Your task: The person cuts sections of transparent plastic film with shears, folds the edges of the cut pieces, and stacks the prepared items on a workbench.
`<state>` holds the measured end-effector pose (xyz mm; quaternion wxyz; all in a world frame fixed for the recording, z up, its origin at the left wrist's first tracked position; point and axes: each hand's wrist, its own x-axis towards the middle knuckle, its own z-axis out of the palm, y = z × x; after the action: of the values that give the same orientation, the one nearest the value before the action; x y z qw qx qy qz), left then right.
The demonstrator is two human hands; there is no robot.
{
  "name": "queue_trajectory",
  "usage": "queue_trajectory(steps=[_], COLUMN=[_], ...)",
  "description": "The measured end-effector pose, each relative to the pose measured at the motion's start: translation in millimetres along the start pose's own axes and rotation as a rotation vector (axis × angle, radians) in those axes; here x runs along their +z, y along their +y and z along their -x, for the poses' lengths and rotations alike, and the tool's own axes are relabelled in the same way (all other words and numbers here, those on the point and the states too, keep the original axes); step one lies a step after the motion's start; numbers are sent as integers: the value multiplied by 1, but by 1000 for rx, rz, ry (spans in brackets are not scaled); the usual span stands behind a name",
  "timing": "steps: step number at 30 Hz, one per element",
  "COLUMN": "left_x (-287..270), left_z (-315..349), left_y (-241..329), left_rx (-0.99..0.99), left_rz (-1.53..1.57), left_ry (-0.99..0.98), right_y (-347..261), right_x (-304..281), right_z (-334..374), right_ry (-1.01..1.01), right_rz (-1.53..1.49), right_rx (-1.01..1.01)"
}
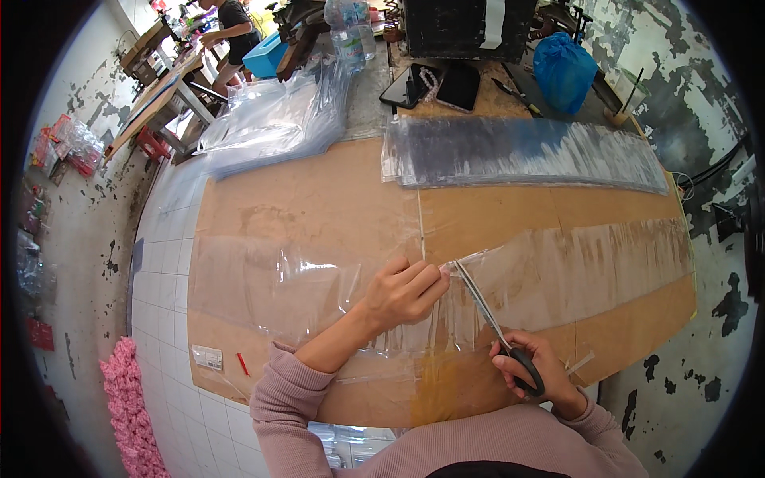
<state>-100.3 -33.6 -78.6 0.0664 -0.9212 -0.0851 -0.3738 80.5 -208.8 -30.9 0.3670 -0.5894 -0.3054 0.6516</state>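
Observation:
A long sheet of clear plastic film [315, 275] lies across the brown work table, and its right stretch [613, 263] looks streaked. My left hand [405, 293] is closed, pinching the film's edge near the middle of the table. In my right hand [535, 368], close to the table's front edge, is a pair of scissors [480, 301] with black handles. Their blades point up and left, with the tips at the film just right of my left fingers. Whether the blades are fully together I cannot tell.
Stacked plastic sheets lie at the back right [526, 155] and back left [279, 119]. Behind them are phones [458, 85], a blue bag [563, 72] and a water bottle [348, 40]. A red pen [242, 364] lies front left. Another person [235, 32] stands far left.

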Motion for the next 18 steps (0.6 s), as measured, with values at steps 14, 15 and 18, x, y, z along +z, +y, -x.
queue_trajectory(steps=[14,15,18], left_x=[3,4,4], left_z=[-2,-1,2], left_y=[2,2,1], left_rx=[-18,-17,0], left_rz=[-36,-38,-25], left_ry=[46,45,27], right_y=[1,1,0], right_x=[-5,-5,-5], right_z=[0,0,1], right_ry=[1,1,-3], right_rz=[13,13,20], right_rx=[8,9,18])
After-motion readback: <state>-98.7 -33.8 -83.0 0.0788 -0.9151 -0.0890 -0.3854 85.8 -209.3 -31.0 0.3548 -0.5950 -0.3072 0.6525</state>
